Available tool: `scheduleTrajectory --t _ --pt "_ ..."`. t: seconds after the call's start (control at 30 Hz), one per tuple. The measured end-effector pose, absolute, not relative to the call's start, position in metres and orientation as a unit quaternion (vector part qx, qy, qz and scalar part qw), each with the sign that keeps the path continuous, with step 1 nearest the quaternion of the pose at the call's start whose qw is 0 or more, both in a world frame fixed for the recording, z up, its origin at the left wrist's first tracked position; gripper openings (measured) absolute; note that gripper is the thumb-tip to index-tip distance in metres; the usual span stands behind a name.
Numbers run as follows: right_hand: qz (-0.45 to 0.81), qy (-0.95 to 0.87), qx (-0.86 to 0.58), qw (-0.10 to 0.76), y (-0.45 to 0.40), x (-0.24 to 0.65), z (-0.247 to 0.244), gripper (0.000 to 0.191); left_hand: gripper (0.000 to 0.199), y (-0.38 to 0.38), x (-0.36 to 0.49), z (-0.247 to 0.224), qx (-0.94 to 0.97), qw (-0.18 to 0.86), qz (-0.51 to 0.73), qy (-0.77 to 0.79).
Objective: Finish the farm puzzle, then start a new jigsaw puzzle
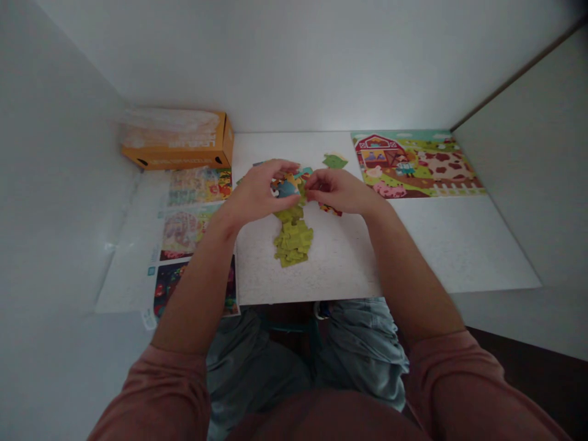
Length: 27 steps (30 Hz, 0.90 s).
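Note:
Between the thumb and fingers of my left hand (260, 191) are colourful puzzle pieces (288, 186), blue and orange on the side that shows. Close by on the right, my right hand (336, 188) is closed in a pinch at the edge of these pieces; what its fingertips hold is hidden. Below both hands lies a heap of green puzzle pieces (294, 242) on the white table (340, 263). A red and yellow piece (331, 209) shows under my right hand. Beyond it sits a green leaf-like piece (335, 160).
An orange puzzle box (184, 156) with clear plastic wrap (174, 119) on it stands at the back left. Picture sheets (184, 226) lie along the left, partly under plastic. A farm picture puzzle (413, 165) lies at the back right. Walls enclose the table's back and sides.

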State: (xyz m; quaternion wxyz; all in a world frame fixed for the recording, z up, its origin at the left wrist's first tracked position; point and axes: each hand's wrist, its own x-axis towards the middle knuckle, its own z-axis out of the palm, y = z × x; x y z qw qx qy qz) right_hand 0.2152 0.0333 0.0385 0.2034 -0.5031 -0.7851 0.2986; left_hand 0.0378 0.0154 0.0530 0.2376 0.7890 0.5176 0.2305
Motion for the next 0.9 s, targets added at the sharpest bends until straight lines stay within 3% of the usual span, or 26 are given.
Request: scheduleTrajectory --t 0.23,0.47,0.9 --pt "0.159 -0.784 -0.563 0.210 0.033 0.240 0.059 0.023 0.043 0.023 0.012 0.052 0.751 0.172 0.223 0.597" --pt "0.028 -0.796 -0.557 0.236 0.056 0.257 0.025 0.018 0.041 0.034 -0.003 0.041 0.742 0.087 0.226 0.626" --pt "0.076 -0.830 -0.517 0.195 0.040 0.219 0.023 0.036 0.059 0.033 -0.018 0.027 0.748 0.080 0.146 0.642"
